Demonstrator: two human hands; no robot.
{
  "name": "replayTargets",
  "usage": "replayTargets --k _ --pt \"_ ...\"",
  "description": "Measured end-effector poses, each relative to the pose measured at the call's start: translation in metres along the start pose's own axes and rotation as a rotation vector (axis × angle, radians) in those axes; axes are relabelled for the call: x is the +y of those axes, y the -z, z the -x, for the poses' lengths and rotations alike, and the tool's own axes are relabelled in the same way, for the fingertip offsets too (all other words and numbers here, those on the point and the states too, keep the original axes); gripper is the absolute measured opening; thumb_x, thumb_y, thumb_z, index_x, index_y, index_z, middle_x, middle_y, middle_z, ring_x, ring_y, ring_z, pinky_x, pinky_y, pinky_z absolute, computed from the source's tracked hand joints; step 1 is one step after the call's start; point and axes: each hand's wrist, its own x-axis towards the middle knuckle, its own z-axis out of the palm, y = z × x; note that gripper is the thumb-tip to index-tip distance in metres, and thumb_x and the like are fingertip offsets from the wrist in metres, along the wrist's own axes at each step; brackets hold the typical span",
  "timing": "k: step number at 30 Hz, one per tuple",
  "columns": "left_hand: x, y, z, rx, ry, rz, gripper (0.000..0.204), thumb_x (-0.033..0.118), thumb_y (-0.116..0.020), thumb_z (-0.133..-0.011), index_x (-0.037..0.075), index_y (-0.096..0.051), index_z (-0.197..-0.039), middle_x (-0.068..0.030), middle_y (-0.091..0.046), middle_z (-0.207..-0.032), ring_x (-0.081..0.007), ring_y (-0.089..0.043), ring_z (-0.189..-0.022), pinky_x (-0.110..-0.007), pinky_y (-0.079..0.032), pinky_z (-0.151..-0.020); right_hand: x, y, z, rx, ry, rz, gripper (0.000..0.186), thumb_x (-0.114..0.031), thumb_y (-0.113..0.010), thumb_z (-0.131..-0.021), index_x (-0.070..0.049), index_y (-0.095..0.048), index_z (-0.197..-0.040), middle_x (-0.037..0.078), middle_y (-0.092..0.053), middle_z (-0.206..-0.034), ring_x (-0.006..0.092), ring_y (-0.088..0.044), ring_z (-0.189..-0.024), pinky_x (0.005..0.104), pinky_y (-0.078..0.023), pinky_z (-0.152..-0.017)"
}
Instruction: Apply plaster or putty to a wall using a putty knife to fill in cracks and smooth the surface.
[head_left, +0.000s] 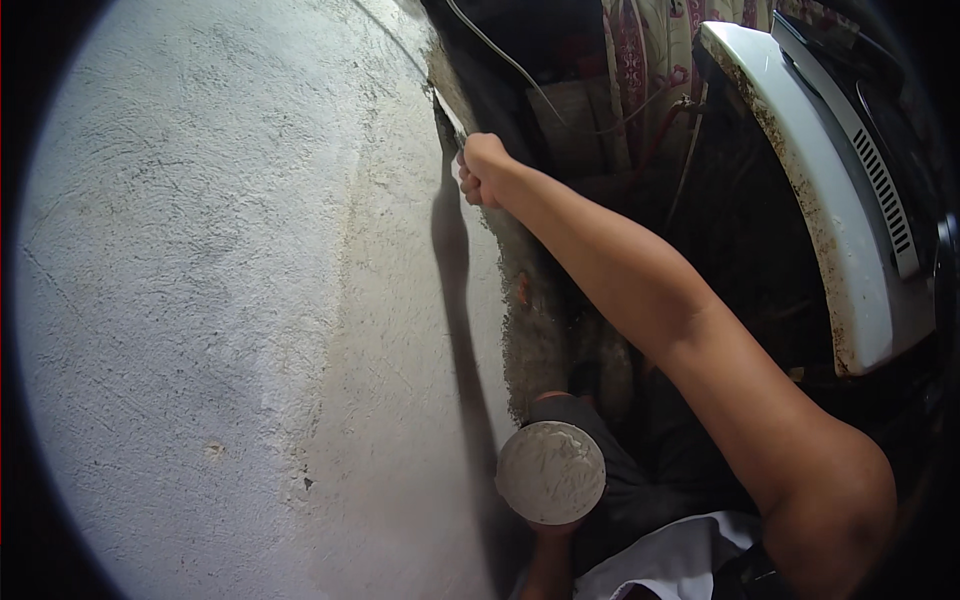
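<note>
My right hand (483, 170) reaches far up along the wall, its fingers wrapped round the handle of a putty knife (451, 116). The thin, light blade lies against the wall at the border of the smoothed strip; the handle is hidden in my fist. Low in front of me, my left hand (555, 527) supports a round tub of putty (551, 473) from underneath. Grey-white putty with uneven ridges covers its top. Most of my left fingers are hidden below the tub. On the wall (190, 280), a smoother greyish strip (400, 330) runs beside rough white plaster.
A white panel with rusty edges (815, 200) stands on the right, with a slotted strip (880, 185) along it. Behind it hang patterned cloth (650, 60) and a pale cable (520, 72). The strip ends at a ragged edge (507, 340) over darker, bare wall.
</note>
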Motion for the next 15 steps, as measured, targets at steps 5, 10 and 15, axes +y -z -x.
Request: replayTargets --k 5,10,15 --pt "-0.006 -0.015 -0.001 -0.065 -0.006 0.081 0.098 0.087 -0.037 -0.094 0.026 -0.028 -0.170 -0.0088 -0.029 -0.176 -0.0428 -0.028 -0.160 -0.081 -0.027 -0.118 0.051 0.027 0.021 0.097 0.096 0.295 0.047 -0.035 -0.038 -0.107 -0.004 -0.055 -0.075 0.012 -0.057 -0.067 0.0272 -0.049 -0.051 0.0444 -0.035 -0.049" --pt "-0.013 -0.032 -0.003 -0.022 0.071 0.154 0.097 0.087 -0.038 -0.094 0.027 -0.030 -0.170 -0.0097 -0.032 -0.174 -0.0436 -0.027 -0.160 -0.083 -0.027 -0.116 0.108 0.082 0.086 0.247 0.778 0.652 0.057 -0.036 -0.037 -0.113 0.006 -0.061 -0.082 0.026 -0.066 -0.076 0.0457 -0.060 -0.067 0.0516 -0.047 -0.066" --pt "-0.020 -0.042 -0.004 -0.114 0.004 -0.070 0.096 0.086 -0.038 -0.095 0.027 -0.031 -0.169 -0.0095 -0.030 -0.175 -0.0438 -0.027 -0.160 -0.084 -0.024 -0.116 0.163 0.126 0.201 0.114 0.792 0.616 0.046 -0.030 -0.045 -0.114 0.003 -0.059 -0.085 0.019 -0.061 -0.068 0.0352 -0.062 -0.065 0.0464 -0.048 -0.067"
